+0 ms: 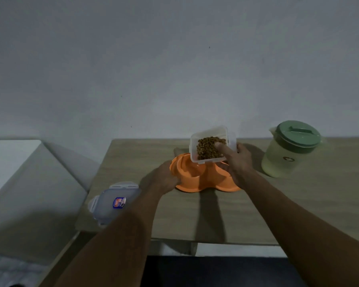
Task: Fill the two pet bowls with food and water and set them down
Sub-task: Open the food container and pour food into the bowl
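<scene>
An orange double pet bowl [197, 179] sits on the wooden table [298, 204]. My left hand [166, 177] grips the bowl's left rim. My right hand [239, 160] holds a clear plastic container [197, 141] of brown kibble [207, 148], tilted toward me over the bowl's left cup, thumb inside the container's opening. The left cup looks empty; the right cup is mostly hidden behind my right hand. A clear pitcher [282, 160] with a green lid [297, 134], holding pale liquid, stands at the right back of the table.
The container's clear lid [112, 204] with a blue and red label lies at the table's front left corner. A white surface [13, 158] stands to the left of the table. A grey wall rises right behind the table.
</scene>
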A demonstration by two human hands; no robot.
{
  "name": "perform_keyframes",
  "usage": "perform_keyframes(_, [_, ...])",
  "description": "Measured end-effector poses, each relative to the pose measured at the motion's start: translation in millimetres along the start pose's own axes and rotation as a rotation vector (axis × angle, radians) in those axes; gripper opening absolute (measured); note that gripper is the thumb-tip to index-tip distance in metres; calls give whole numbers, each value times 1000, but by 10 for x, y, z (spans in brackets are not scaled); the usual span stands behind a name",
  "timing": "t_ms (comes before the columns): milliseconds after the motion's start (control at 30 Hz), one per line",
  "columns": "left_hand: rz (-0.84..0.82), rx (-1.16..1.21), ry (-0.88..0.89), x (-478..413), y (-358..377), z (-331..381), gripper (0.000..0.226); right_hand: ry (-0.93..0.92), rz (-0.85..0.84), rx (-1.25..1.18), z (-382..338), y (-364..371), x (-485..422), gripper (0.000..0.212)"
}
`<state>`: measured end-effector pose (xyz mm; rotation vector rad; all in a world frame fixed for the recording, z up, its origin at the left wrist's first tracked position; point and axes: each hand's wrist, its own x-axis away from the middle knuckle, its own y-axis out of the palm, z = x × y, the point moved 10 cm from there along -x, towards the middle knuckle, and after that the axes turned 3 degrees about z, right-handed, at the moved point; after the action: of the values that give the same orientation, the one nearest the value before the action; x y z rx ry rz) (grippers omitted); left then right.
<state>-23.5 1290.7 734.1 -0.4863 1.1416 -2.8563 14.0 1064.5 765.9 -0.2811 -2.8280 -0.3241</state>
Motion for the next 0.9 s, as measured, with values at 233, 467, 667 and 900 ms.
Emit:
perform_keyframes(233, [38,-330,-17,-18,140,-214,74,-62,7,27,13,-23,-36,46])
perform_keyframes(467, [28,-457,-21,-78,182,-251,66,-139,-6,93,-63,29,-31,43])
perform_keyframes(667, [6,-451,-8,-31,149,-198,66,-193,-29,154,-107,106,17,39])
perform_keyframes(900, [-3,-457,-20,-12,138,-163,68,-233,-10,226,-143,129,5,52])
